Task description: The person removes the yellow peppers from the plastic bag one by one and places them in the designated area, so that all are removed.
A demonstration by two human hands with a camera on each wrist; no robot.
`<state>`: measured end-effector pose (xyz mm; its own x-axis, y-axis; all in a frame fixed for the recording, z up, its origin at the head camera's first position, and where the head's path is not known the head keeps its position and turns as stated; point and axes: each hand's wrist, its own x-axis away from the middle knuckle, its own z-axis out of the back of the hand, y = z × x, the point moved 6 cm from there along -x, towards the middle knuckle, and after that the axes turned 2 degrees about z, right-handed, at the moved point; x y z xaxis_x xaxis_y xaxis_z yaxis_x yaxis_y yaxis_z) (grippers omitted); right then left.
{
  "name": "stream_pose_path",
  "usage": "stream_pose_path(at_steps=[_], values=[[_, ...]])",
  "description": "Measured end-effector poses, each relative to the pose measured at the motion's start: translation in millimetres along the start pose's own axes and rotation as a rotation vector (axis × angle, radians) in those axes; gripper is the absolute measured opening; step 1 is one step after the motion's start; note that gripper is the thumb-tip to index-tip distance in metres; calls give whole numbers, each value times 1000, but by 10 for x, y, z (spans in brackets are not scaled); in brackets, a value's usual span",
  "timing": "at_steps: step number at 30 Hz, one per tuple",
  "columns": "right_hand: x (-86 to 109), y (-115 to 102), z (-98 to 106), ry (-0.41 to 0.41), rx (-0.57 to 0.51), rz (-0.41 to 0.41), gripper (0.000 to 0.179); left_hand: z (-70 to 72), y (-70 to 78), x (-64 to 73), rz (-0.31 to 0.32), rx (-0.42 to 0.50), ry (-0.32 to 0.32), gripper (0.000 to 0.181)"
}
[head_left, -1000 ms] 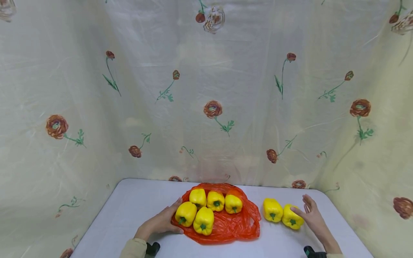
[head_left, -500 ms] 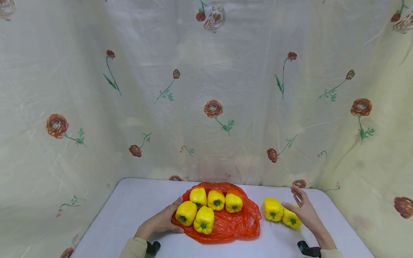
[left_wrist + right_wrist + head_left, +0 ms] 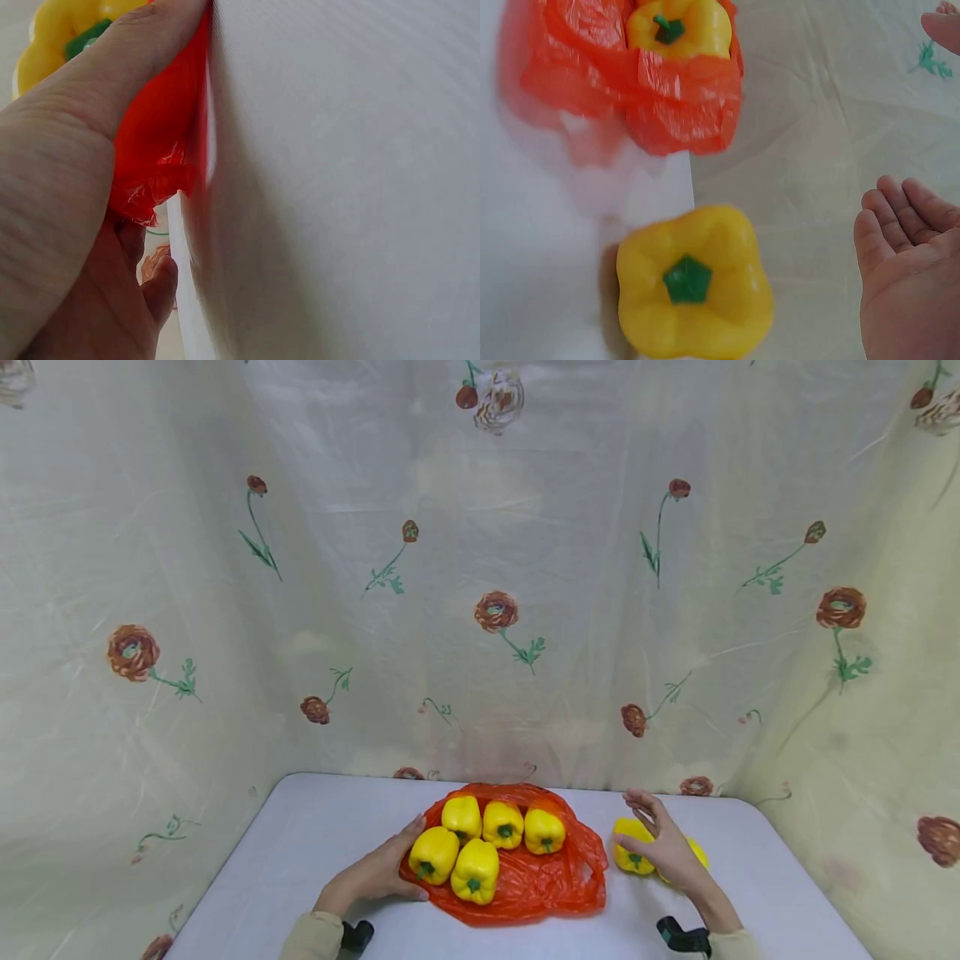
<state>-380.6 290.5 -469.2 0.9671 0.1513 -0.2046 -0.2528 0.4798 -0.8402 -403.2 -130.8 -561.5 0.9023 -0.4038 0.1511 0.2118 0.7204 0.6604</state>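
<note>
A red plastic bag (image 3: 536, 889) lies spread on the table, with several yellow bell peppers (image 3: 475, 870) on and in it. My left hand (image 3: 378, 867) rests against the bag's left side, thumb toward the near edge and fingers toward the far one. In the left wrist view, the thumb lies along the red plastic (image 3: 161, 112) beside a pepper. Right of the bag sit two more peppers. My right hand (image 3: 670, 852) hovers over them with fingers apart, holding nothing. It partly hides the left one (image 3: 628, 833) and most of the right one (image 3: 699, 852).
A white table (image 3: 300, 827) with rounded back corners carries everything. Flower-printed curtains (image 3: 570, 693) enclose its back and sides. Dark wrist-worn devices (image 3: 682, 935) sit on both wrists near the table's front.
My right hand has moved left, from beside the right-hand loose pepper to over the left-hand one. My left hand, the bag and the peppers have stayed put.
</note>
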Motion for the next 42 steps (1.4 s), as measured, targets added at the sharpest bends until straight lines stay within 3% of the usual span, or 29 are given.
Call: stream_pose_path(at_steps=[9, 21, 28, 42], values=[[-19, -89, -399, -77, -113, -86, 80, -52, -38, 7, -3, 0, -13, 114], [-55, -176, -1002, -134, -191, -86, 76, -32, -46, -2, -18, -14, -8, 114], [-44, -235, -1343, -225, -239, -71, 77, -43, -51, 3, -26, -9, -13, 114], [-69, -315, -1662, -324, -211, -45, 76, -10, -29, -13, -13, 4, -9, 112]])
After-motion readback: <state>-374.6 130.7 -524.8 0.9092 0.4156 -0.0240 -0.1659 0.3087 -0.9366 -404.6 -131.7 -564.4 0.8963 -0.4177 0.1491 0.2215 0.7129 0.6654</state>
